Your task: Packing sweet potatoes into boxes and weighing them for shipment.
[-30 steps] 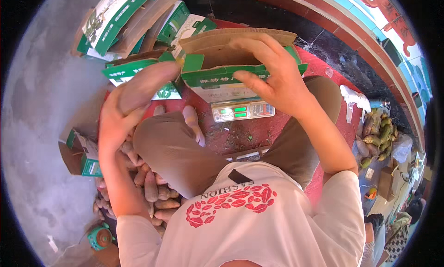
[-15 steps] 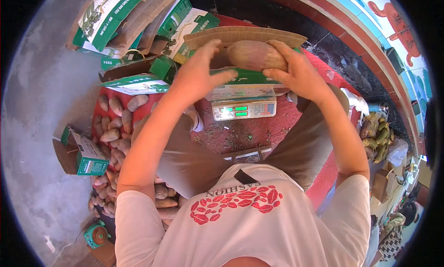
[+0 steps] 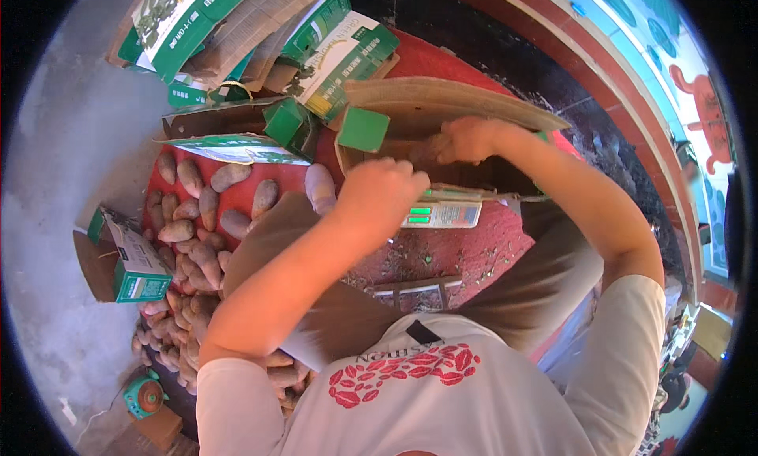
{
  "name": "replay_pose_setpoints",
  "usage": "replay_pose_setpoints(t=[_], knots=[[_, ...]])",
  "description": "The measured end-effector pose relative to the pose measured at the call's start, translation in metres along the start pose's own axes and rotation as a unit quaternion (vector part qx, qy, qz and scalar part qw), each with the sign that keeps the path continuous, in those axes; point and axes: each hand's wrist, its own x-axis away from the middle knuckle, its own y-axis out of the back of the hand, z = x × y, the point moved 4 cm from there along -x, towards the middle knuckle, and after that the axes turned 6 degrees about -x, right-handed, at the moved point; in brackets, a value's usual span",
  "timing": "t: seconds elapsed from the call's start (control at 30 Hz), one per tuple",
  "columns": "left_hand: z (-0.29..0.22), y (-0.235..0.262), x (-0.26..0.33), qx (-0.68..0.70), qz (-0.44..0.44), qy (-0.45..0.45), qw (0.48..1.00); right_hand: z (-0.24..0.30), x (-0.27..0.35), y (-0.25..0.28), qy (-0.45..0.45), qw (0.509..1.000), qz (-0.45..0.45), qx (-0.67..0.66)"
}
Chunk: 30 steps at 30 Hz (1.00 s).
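An open cardboard box (image 3: 442,101) with green flaps stands on a scale with a green display (image 3: 442,213). My right hand (image 3: 470,138) is down inside the box, fingers closed on a brown sweet potato (image 3: 429,150). At the box's near wall, my left hand (image 3: 383,189) has its fingers curled over the rim. Several loose sweet potatoes (image 3: 197,211) lie on the red mat (image 3: 474,255) to my left.
Flattened and folded green-and-white cartons (image 3: 237,30) are stacked at the back left. A small green carton (image 3: 134,262) lies on the grey floor at left, with a green tape dispenser (image 3: 144,394) below it. A red curved kerb (image 3: 600,69) runs along the right.
Both hands held a sweet potato above the box; now my right hand has lowered it into the box and my left hand has dropped to the box's near rim.
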Motion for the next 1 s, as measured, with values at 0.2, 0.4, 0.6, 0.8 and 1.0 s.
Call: replay_pose_setpoints(t=[0.2,0.4,0.6,0.8,1.0], knots=[[-0.007,0.001,0.006,0.047,0.034,0.006,0.998,-0.004,-0.077,-0.023,0.015,0.998,0.051,0.037],[-0.006,-0.001,0.007,0.046,0.040,0.012,0.998,0.009,-0.110,-0.032,0.106,0.987,-0.016,0.121],[-0.007,0.000,0.000,0.044,0.032,0.021,0.998,0.001,-0.087,-0.019,0.062,0.995,-0.048,0.059],[-0.004,-0.003,-0.004,0.052,0.020,0.025,0.998,-0.015,-0.053,-0.007,0.135,0.985,0.010,0.108],[0.009,0.026,0.002,0.078,-0.016,0.077,0.994,0.033,0.082,0.022,0.310,0.921,-0.205,-0.113]])
